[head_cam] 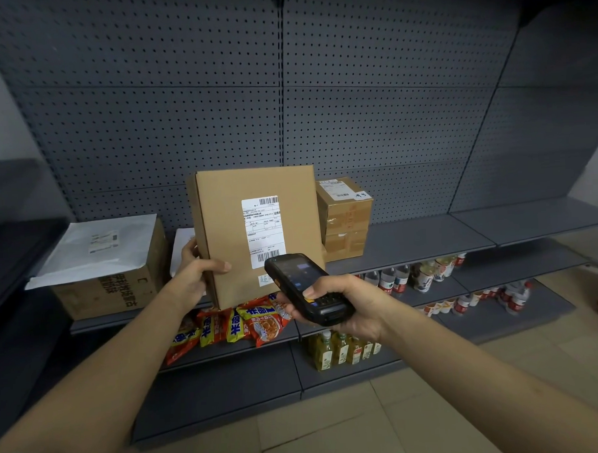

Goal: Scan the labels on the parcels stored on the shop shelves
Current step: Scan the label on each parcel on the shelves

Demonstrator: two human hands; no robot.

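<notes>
My left hand (198, 270) grips the left edge of a flat brown cardboard parcel (229, 229), held upright in front of the shelf. Its white shipping label (262, 229) with barcodes faces me. My right hand (342, 305) holds a black handheld scanner (305, 287), its top end pointing at the lower part of the label, screen lit. On the shelf behind stand a small taped brown box (345, 217) with a label on top, a white mailer bag (100, 248) lying on a printed carton (122, 289), and a white parcel (182, 245) partly hidden behind my left hand.
The grey metal shelf (428, 237) runs right with bare room. Dark pegboard (285, 107) backs it. Lower shelves hold red and yellow snack packs (247, 322), water bottles (396, 278), yellow drink bottles (344, 349) and more bottles (479, 299). Beige tiled floor lies below.
</notes>
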